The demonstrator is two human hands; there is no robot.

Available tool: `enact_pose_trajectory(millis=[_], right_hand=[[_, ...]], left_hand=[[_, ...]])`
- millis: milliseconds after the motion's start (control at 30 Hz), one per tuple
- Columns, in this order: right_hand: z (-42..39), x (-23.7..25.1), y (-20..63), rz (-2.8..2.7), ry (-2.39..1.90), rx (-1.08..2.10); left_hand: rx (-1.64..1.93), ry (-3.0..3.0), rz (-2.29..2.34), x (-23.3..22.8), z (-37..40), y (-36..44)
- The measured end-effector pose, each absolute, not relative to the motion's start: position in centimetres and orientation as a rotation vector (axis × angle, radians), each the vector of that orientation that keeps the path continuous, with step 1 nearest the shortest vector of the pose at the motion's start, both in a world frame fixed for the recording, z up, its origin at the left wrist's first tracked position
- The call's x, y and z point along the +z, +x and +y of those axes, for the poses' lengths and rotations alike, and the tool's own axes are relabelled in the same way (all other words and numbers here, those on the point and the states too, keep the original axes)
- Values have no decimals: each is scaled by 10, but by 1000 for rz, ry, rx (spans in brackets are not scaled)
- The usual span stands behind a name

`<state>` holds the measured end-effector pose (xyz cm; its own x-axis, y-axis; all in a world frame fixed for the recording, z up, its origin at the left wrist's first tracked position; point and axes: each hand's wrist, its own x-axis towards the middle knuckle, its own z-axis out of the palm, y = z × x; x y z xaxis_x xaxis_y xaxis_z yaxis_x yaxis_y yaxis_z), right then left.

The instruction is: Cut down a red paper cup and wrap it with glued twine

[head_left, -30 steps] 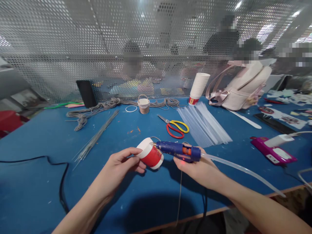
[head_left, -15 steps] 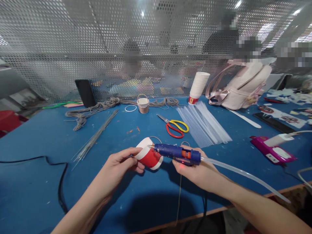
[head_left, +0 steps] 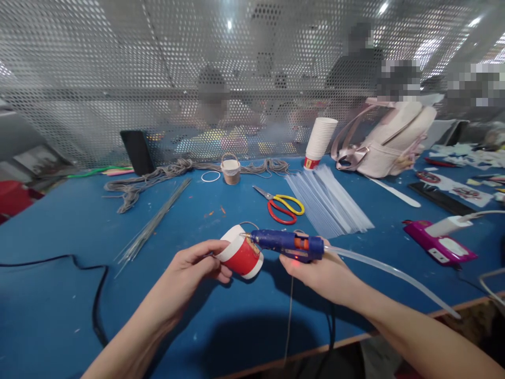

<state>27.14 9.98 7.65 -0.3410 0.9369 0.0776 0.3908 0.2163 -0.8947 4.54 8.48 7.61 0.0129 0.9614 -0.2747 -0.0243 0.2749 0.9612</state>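
Tilted on its side, a red and white paper cup (head_left: pixel 241 259) is pinched at the rim by my left hand (head_left: pixel 203 263), thumb outside. My right hand (head_left: pixel 321 279) is wrapped round a blue hot glue gun (head_left: pixel 276 241) with a small red light lit. Its metal tip points left and meets, or nearly meets, the cup's white band. A long clear glue stick (head_left: pixel 394 271) trails out of the gun's back. Thin grey cord (head_left: pixel 291 310) loops behind the cup and hangs down past the table's front edge.
Beyond the cup lie scissors (head_left: pixel 281 205), clear plastic strips (head_left: pixel 329 202), a small cord-wrapped basket (head_left: pixel 231 172) and grey cord (head_left: pixel 152 176). Stacked paper cups (head_left: pixel 321 139) and a pink backpack (head_left: pixel 389 139) stand at the back. Left are thin wires (head_left: pixel 155 223); right, a purple power strip (head_left: pixel 437 245).
The glue gun has shifted very slightly up and its tip sits a little differently along the cup's band. Both grips stay the same; the whole view has moved slightly.
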Motion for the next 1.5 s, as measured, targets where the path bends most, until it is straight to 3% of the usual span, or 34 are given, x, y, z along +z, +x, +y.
enact_pose_trajectory(millis=[700,1067,1500], right_hand=[[103,80,275,-1888,-1228,1080],[106,69,277,-1702,-1317,1314],[110,67,278,-1658,-1258,1378]], left_hand=[[978,1046,1287,78,84,41],[1004,1051,1281,82,83,45],[946,1119,1199,81,83,41]])
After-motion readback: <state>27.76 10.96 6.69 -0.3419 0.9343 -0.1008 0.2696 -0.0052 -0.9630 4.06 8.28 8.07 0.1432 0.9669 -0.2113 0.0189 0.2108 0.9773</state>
